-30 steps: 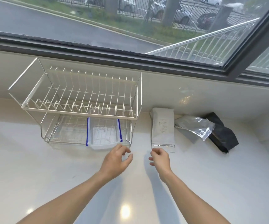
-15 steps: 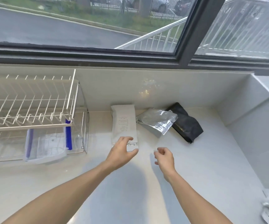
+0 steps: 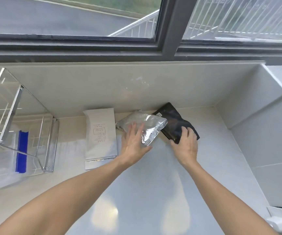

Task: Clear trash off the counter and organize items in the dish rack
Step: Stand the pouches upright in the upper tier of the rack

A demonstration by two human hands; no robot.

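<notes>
Three flat pouches are seen lying in a row on the white counter (image 3: pixel 145 192), along its back edge under the window (image 3: pixel 86 17). A white paper pouch (image 3: pixel 101 138) with small printed text is laid lengthwise, nearest the dish rack (image 3: pixel 50 146). Just beside it, a crinkled silver foil pouch (image 3: pixel 145 128) is set at an angle, and its far corner overlaps a black pouch (image 3: pixel 174 122), which is leaned toward the counter's back right corner.

The left hand (image 3: pixel 134 143) is laid on the foil pouch with the fingers straight and spread over its top, while the thumb is tucked against the pouch's near edge. The right hand (image 3: pixel 186 145) is placed on the near end of the black pouch, the fingers curled over its edge in a grip.

The wire dish rack is stood at the counter's left edge; a clear tray with a blue strip (image 3: pixel 22 150) is held in its lower tier. A white wall fitting (image 3: pixel 280 221) is partly seen at the lower right.
</notes>
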